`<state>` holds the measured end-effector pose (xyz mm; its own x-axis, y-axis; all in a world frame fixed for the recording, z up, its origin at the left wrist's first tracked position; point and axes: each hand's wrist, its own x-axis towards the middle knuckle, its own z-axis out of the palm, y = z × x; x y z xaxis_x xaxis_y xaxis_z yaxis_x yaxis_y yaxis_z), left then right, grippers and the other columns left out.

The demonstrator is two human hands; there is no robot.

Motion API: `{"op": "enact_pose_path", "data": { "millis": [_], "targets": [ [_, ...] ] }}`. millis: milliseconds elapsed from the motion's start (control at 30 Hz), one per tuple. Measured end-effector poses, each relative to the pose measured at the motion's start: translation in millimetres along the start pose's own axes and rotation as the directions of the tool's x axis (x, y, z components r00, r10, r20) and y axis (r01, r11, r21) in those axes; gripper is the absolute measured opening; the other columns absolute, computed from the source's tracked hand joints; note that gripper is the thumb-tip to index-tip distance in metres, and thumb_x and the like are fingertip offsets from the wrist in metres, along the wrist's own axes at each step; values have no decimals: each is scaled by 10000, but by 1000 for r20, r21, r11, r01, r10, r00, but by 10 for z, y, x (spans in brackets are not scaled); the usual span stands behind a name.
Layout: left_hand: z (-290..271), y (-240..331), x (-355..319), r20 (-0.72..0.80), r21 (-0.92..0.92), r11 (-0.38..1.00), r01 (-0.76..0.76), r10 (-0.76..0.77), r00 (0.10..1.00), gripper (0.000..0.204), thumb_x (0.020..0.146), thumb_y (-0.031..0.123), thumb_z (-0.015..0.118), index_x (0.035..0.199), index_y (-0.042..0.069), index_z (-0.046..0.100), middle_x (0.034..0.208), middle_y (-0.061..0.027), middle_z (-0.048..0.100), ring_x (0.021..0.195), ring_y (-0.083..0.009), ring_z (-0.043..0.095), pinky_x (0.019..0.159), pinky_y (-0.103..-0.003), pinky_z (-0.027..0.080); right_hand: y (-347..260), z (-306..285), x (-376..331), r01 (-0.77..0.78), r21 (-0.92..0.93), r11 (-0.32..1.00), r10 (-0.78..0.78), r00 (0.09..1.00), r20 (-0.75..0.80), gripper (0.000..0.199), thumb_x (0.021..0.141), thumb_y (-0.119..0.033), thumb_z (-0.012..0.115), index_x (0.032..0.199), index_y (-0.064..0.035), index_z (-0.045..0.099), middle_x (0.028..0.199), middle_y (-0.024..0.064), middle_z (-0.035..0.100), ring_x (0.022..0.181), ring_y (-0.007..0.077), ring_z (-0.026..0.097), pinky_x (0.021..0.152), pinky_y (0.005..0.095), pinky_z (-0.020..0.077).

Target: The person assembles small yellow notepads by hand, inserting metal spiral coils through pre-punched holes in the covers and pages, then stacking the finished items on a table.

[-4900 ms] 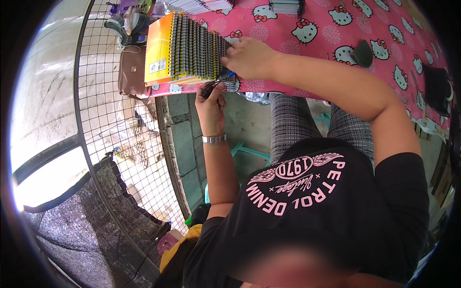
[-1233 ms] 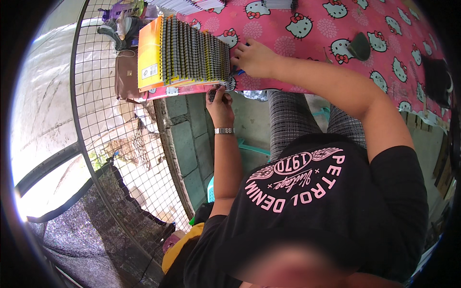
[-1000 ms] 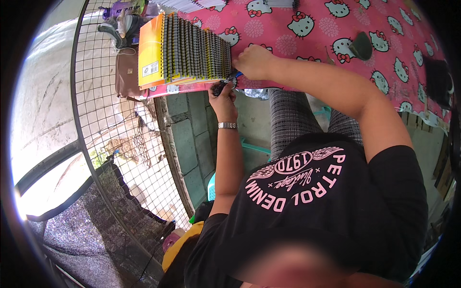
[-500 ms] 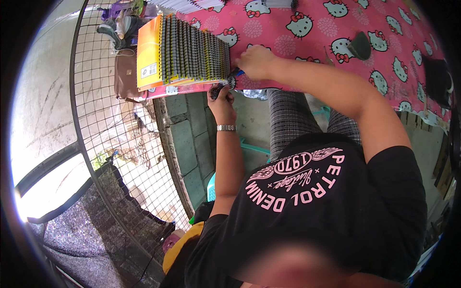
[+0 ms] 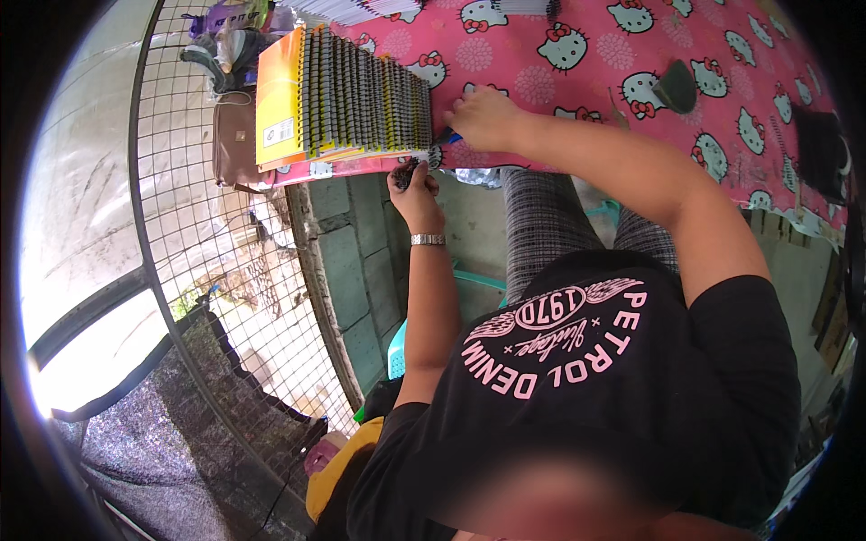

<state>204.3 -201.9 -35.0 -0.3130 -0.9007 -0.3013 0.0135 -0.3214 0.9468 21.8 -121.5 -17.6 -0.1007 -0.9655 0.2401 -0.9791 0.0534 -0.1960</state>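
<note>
A row of spiral-bound notebooks (image 5: 361,101) with dark coils and a yellow-orange cover lies near the table's front edge. Just below its right corner, my left hand (image 5: 419,200) is closed around a dark, bumpy bundle (image 5: 404,175), too small to name. To the right of the notebooks, my right hand (image 5: 485,117) is curled over the pink tablecloth. It grips a small tool with a blue handle (image 5: 454,138), whose dark tip points toward the notebooks' corner. The rest of the tool is hidden under my fingers.
The table wears a pink cat-print tablecloth (image 5: 613,54). More coil-bound stacks (image 5: 352,7) sit at its far edge. A dark green rounded piece (image 5: 677,87) lies to the right. A brown bag (image 5: 236,144) hangs beside the wire mesh (image 5: 194,180) on the left.
My left hand has dropped slightly away from the notebooks' corner with the dark bundle. The right hand has shifted only a little, still holding the blue-handled tool.
</note>
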Motion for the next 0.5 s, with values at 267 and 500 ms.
{"op": "enact_pose_path", "data": {
  "millis": [267,500],
  "targets": [
    [97,-99,-2,66,206,968,-141,130,989,385,729,-35,725,1009,56,476,739,-8,549,508,-96,485,433,-229,376,-104,-20,84,17,30,999,-23,979,203,159,798,-163,546,879,-66,642,800,86,654,801,264,646,705,417,471],
    [114,-49,-62,-4,130,991,-32,33,999,311,733,-51,709,947,47,506,736,-12,555,505,-88,483,427,-233,381,-57,61,-39,-2,-153,988,-7,998,-60,182,798,-138,534,917,-63,649,800,72,653,797,275,645,724,428,478]
  ]
}}
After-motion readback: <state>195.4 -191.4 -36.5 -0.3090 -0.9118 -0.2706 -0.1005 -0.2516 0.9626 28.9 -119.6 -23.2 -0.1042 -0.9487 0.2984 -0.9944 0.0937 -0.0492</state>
